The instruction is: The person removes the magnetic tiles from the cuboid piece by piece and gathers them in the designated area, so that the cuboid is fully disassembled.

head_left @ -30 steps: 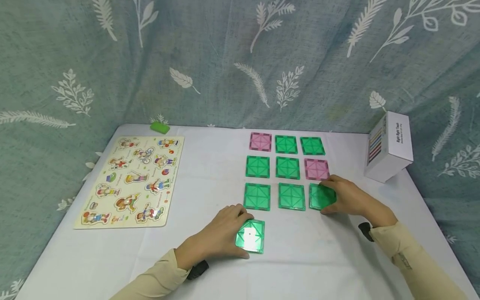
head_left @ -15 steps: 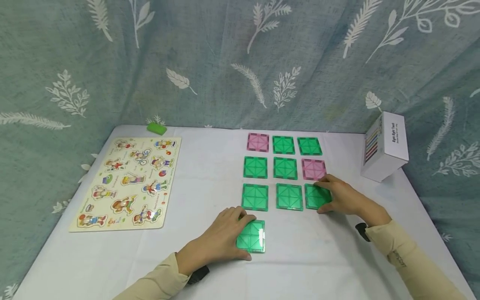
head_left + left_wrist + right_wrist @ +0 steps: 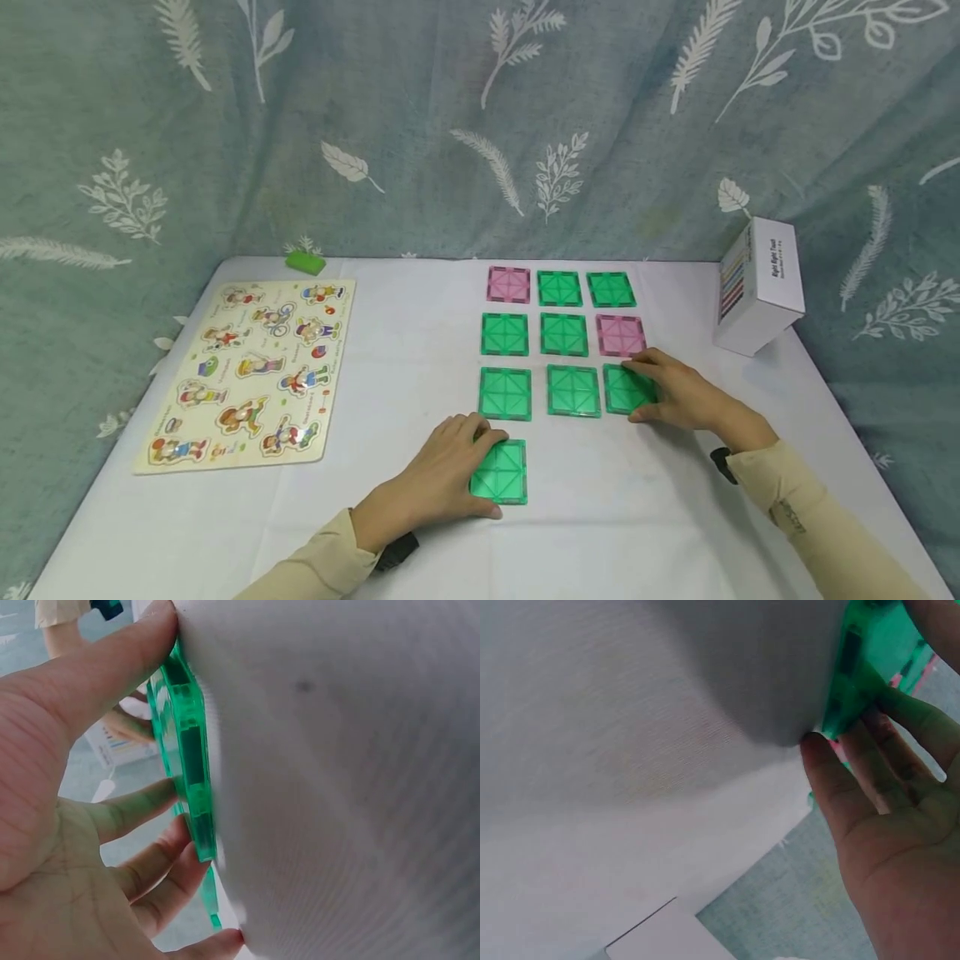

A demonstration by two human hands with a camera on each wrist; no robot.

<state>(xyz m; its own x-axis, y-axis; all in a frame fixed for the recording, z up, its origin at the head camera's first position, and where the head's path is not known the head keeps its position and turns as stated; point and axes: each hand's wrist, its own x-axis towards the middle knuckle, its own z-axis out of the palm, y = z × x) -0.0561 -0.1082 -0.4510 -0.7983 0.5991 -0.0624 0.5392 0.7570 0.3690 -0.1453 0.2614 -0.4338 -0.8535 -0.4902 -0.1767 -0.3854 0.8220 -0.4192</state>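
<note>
My left hand (image 3: 438, 472) pinches a green square magnetic tile (image 3: 506, 473) at the near left of the grid, thumb on its near edge and fingers at its far edge. In the left wrist view that tile's edge (image 3: 193, 754) lies flat against the cloth. Over at the right end of the third row, my right hand (image 3: 690, 396) holds another green tile (image 3: 619, 387) between thumb and fingers, its right part covered by them. This tile sits right beside the middle green tile (image 3: 573, 391) and below a pink tile (image 3: 621, 335).
Other green tiles and a second pink tile (image 3: 508, 285) lie in rows farther back. A wooden picture puzzle board (image 3: 247, 375) lies at the left, with a green block (image 3: 305, 263) behind it. A white box (image 3: 759, 287) stands at the back right. A patterned curtain (image 3: 420, 125) hangs behind.
My right hand has slid its green tile slightly left, narrowing the gap to the middle tile. The left hand stays at its tile. The head view has shifted a little.
</note>
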